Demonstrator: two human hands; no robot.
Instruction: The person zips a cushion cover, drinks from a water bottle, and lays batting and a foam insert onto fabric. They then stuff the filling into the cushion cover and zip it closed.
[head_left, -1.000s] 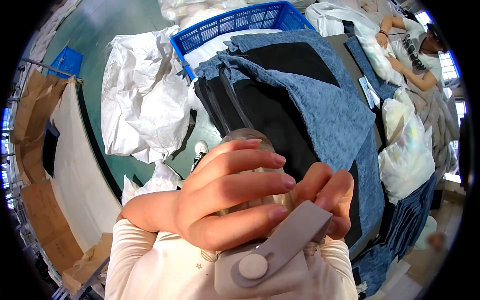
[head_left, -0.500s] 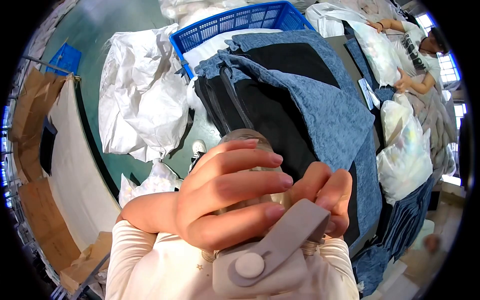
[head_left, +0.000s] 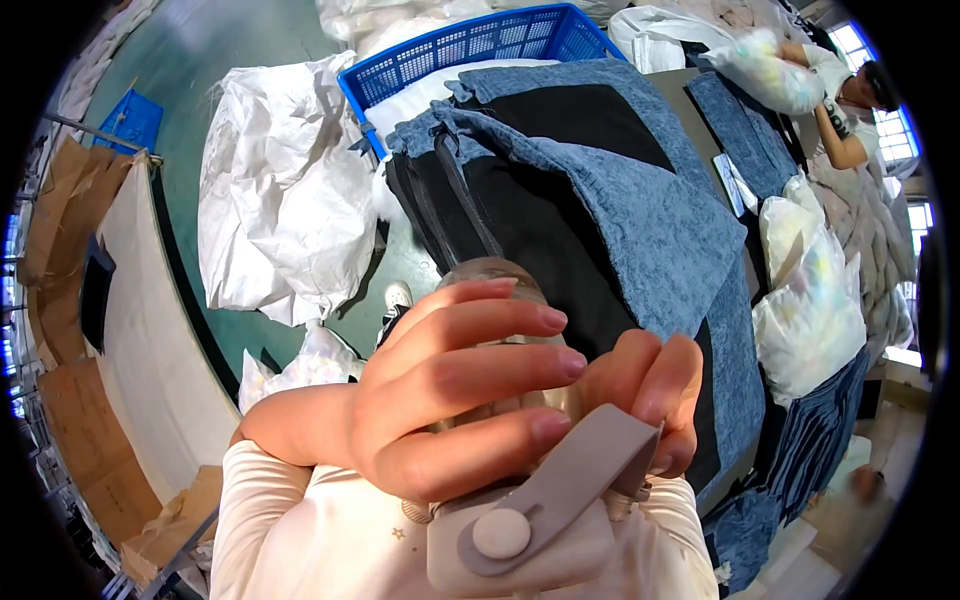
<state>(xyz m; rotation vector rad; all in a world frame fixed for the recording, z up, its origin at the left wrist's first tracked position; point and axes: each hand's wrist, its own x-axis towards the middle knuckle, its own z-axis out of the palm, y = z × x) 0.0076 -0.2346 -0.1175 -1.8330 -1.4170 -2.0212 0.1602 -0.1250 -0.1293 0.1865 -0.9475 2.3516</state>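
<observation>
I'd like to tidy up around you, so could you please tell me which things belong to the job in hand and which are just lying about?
In use:
- clear bottle, in the left hand's grip
- grey strap, by the right hand

Apparently lying about:
- blue basket
- white sack
- blue-and-black cloth

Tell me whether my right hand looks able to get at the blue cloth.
Probably yes: the right hand is close beside the blue cloth, and nothing visible blocks the way. It is curled by the strap of the bottle, so it may have to come free first.
</observation>
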